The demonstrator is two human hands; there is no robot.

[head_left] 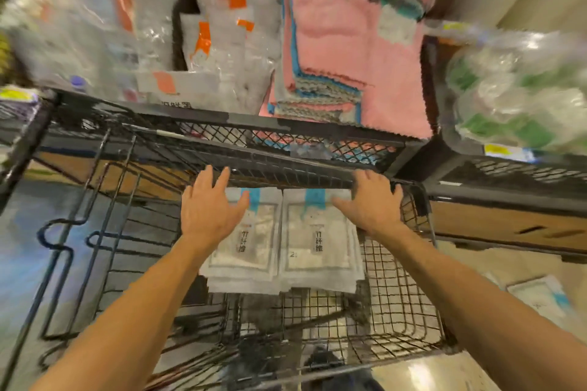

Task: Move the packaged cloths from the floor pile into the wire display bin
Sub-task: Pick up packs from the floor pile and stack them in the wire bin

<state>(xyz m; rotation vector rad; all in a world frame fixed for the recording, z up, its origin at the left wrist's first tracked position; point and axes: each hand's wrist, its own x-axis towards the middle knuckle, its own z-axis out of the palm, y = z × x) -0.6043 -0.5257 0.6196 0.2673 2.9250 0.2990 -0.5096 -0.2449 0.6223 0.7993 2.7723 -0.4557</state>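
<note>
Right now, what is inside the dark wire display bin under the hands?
Two side-by-side stacks of clear-packaged white cloths with blue tabs lie on the wire display bin floor. The left hand and right hand cover their top corners; lower packs are hidden.

Cloth packs (282,238) in wire bin (400,301)

Two stacks of clear-packaged white cloths (282,238) with blue header tabs lie side by side in the black wire display bin (397,295). The left hand (209,209) and right hand (371,203), fingers extended, rest on the stacks' outer edges. Above, folded pink towels (343,41) fill a black mesh shelf (222,133).
</note>
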